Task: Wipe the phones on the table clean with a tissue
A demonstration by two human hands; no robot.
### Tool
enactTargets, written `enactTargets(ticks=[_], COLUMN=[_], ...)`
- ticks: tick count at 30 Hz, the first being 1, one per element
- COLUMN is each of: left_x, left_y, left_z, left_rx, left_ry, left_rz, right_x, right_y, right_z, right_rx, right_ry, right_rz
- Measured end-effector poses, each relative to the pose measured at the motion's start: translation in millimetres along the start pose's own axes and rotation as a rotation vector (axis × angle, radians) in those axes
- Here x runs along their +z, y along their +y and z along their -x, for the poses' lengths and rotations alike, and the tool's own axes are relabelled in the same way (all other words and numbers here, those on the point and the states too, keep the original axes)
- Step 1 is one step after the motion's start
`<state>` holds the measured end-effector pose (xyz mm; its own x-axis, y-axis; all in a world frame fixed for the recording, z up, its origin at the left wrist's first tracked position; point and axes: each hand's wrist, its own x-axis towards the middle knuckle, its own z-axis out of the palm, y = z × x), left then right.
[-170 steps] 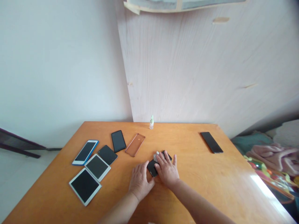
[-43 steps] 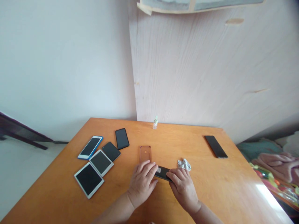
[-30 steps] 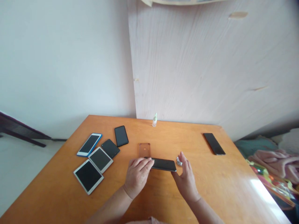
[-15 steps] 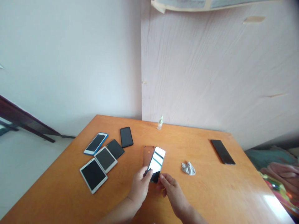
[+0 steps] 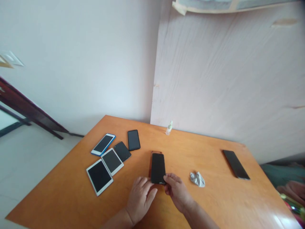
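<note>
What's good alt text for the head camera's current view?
The right hand grips a black phone over a brown case on a wooden table, the left hand by the phone's lower left corner. Five devices lie to the left, a crumpled cloth and another phone to the right, a bottle behind.

Orange wooden bench (image 5: 205, 144), kinda busy: five phones and tablets (image 5: 111, 161) left of the right grip (image 5: 175, 188), coppery case (image 5: 151, 165) just ahead-left, little bottle (image 5: 169, 128) way past, cloth (image 5: 197, 179) and black phone (image 5: 235, 164) off right.

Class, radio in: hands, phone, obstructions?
Right hand pinching black phone, lower corner. Left hand open, near its base. Phone hiding most of brown case. Cloth lying apart.
</note>
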<state>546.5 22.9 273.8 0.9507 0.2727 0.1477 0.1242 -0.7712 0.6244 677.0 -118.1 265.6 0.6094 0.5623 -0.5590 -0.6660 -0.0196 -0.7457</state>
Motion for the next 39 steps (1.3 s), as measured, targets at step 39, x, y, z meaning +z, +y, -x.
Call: enactTargets(ticks=[39], left_x=[8.3], left_y=[-7.6], left_z=[8.2], left_rx=[0.065], left_ry=[0.011], left_rz=[-0.079], right_x=[4.9], right_y=[11.6], right_z=[-22.2], right_rx=[-0.095], right_ry=[0.235], right_rz=[0.208])
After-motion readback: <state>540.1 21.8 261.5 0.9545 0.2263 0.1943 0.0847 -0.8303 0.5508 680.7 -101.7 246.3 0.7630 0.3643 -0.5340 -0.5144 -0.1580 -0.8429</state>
